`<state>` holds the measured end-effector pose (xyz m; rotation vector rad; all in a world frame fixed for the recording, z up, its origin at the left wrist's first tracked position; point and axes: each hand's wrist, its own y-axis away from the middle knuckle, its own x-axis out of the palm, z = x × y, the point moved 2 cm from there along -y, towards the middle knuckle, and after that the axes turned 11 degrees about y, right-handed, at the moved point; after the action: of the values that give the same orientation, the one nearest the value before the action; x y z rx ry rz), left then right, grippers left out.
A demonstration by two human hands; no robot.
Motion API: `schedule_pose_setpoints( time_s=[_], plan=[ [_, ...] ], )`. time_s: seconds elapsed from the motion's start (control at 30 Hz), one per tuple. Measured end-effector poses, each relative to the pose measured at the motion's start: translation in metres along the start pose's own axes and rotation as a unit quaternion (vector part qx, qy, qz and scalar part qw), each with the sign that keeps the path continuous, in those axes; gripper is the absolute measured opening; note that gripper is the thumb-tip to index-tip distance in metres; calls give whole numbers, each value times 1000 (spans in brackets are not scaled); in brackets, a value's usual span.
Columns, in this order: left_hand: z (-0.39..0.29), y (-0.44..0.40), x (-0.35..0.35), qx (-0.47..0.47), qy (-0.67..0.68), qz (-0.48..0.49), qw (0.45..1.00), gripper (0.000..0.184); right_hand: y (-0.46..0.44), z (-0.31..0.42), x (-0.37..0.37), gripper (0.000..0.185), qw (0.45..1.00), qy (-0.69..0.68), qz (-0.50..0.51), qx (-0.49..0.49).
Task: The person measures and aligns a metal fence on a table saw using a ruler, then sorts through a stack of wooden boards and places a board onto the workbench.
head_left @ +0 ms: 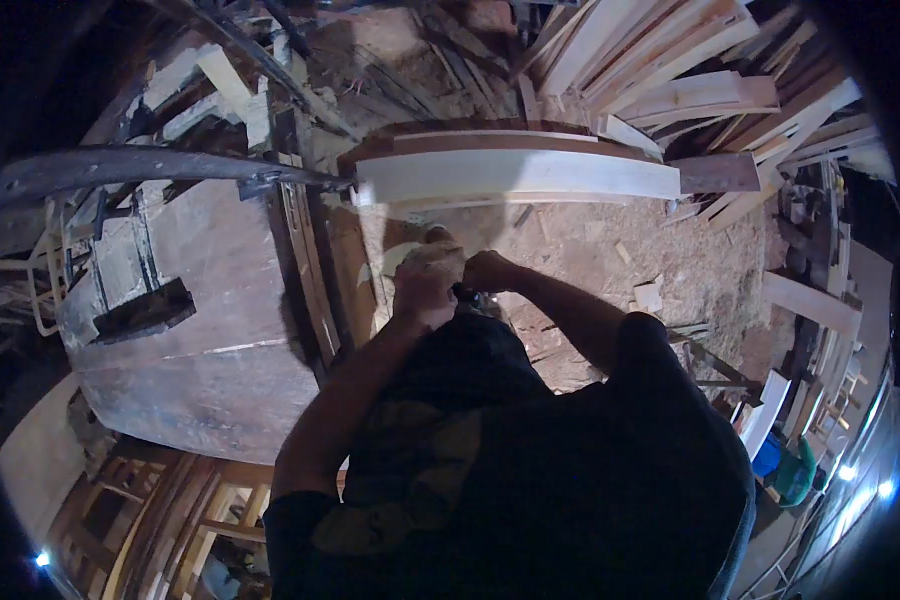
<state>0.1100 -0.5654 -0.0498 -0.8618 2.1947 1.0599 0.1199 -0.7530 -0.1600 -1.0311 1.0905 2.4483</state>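
Observation:
My left hand (424, 287) and my right hand (489, 271) are close together in front of my waist, both with curled fingers. Between them, a small dark object (464, 293) partly shows; its kind is too dim and too covered to tell. What the right fingers close around is hidden. Beyond the hands, a long, pale, slightly curved plank (530, 176) lies crosswise on a stack of boards, apart from both hands. Sawdust and wood scraps cover the floor (580, 260) under and past my hands.
A wide worktable (205, 390) stands on my left, with a dark metal bar (160, 168) above its far end. Many cut boards (660, 60) are heaped at the far right. A person in green (796, 473) is at the lower right. Wooden frames (225, 510) stand lower left.

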Motion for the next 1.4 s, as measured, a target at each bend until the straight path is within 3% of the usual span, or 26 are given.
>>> schedule_pose_setpoints(
  time_s=[0.07, 0.13, 0.27, 0.3, 0.37, 0.47, 0.53, 0.6, 0.67, 0.73, 0.8, 0.87, 0.9, 1.03, 1.2, 1.27, 1.33, 1.37, 1.4],
  plan=[
    [10, -2, 7, 35, 2, -36, 999, 27, -16, -5, 13, 24, 983, 180, -22, -34],
    [37, -7, 51, 70, -37, -74, 994, 26, -22, -8, 15, 22, 989, 148, -13, -4],
    [30, 2, 14, 146, -48, -100, 983, 28, -47, -12, 64, 18, 994, 101, -43, 28],
    [31, 0, 8, 36, 67, 15, 997, 34, -40, 1, 48, 17, 995, 96, -24, 34],
    [32, 10, -2, 106, 91, -106, 984, 39, -27, 17, 27, 20, 996, 83, -17, 30],
    [41, 13, 5, 118, 64, -124, 983, 24, -17, -1, 35, 23, 996, 44, -74, -19],
    [50, 15, 25, 106, 89, -149, 979, 25, -10, -11, 27, 26, 976, -215, -17, 16],
    [58, 10, 45, 78, 134, -150, 976, 26, -6, -15, 18, 28, 947, -320, 12, 33],
    [65, 6, 49, 46, 174, -118, 977, 28, -3, -11, 14, 31, 959, -283, 12, 27],
    [57, 12, 29, 100, 199, -121, 967, 27, 5, 1, -7, 31, 965, -261, -3, 25],
    [60, 17, 25, 131, 160, -140, 968, 28, -1, 8, -12, 31, 985, -172, -5, 28],
    [63, 11, 42, 122, 61, -184, 973, 32, -6, 8, 0, 34, 979, -190, -69, 35],
    [62, 10, 48, 107, 13, -214, 971, 33, -7, 14, -8, 36, 977, -200, -49, 46],
    [53, 2, 46, -29, 0, -159, 987, 28, -22, 16, 7, 34, 982, -170, -69, 53],
    [41, 3, 25, -44, -26, 25, 998, 29, -31, 6, 8, 20, 988, -129, -78, -29],
    [28, 19, -5, -29, 39, 15, 999, 31, -29, -12, 13, 27, 947, -318, -28, 32],
    [-9, 80, -92, 26, 241, -106, 964, 31, -22, -31, 16, 30, 901, -423, -20, 93],
    [-21, 104, -127, 57, 335, -163, 926, 32, -20, -40, 15, 31, 889, -439, -42, 121],
    [-28, 123, -152, 123, 489, -138, 853, 24, -13, -55, 22, 31, 875, -455, -65, 149]
  ],
)
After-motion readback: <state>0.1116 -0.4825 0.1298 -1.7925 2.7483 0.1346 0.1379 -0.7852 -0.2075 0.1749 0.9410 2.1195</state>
